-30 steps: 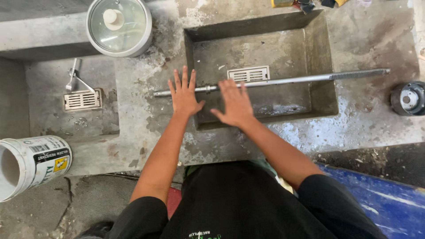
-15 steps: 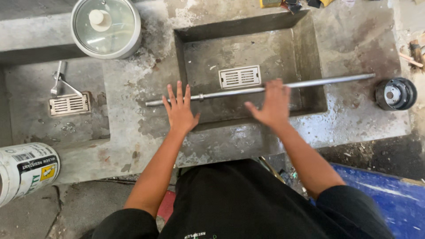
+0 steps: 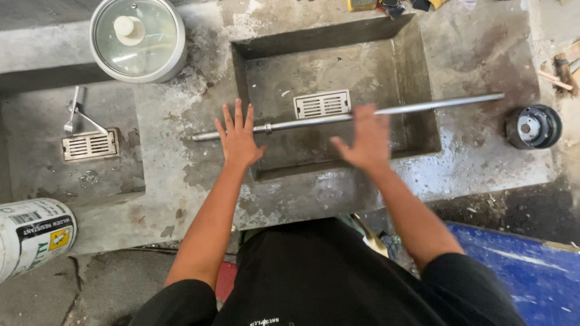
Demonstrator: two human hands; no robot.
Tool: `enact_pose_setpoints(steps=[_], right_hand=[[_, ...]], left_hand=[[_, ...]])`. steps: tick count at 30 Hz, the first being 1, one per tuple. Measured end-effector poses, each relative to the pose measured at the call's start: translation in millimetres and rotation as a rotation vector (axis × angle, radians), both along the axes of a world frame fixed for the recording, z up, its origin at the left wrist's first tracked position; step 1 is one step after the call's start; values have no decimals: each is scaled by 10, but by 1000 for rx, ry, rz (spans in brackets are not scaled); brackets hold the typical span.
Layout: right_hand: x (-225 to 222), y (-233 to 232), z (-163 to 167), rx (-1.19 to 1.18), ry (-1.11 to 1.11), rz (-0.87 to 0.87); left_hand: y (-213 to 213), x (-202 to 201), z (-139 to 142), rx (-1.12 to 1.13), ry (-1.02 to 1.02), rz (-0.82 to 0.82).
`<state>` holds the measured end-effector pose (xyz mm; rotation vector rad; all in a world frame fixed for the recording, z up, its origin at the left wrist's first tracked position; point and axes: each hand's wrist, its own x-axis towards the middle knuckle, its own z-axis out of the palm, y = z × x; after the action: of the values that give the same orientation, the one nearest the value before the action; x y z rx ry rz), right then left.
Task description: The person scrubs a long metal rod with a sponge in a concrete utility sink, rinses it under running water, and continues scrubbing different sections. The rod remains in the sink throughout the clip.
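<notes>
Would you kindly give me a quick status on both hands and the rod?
Left hand open, flat on metal rod. Right hand open, blurred, over rod. Rod spans concrete basin. Nothing blocking.

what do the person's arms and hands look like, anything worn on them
Both forearms are bare, with short black sleeves ending near the elbows. The left hand shows no glove, ring or watch. The right hand is blurred, but no glove or wristband shows on it either. The black top carries small pale print low on the front.

Rough workshop, stained concrete basins (image 3: 338, 78), metal rod (image 3: 423, 107), paint bucket (image 3: 30, 238)
</notes>
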<state>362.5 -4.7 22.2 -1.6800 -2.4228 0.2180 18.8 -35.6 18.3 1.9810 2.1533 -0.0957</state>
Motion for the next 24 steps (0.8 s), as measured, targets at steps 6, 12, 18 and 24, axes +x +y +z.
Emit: enact_pose_setpoints(steps=[6, 12, 18, 24], right_hand=[[826, 124, -97, 102, -133, -213], [-531, -98, 34, -171, 15, -16], [-1689, -180, 150, -50, 136, 221], [-474, 77, 117, -194, 2, 41]], left_hand=[[-195, 102, 41, 32, 4, 13], [-35, 91, 39, -6, 16, 48], [303, -70, 8, -60, 69, -20], [178, -72, -35, -6, 36, -30]])
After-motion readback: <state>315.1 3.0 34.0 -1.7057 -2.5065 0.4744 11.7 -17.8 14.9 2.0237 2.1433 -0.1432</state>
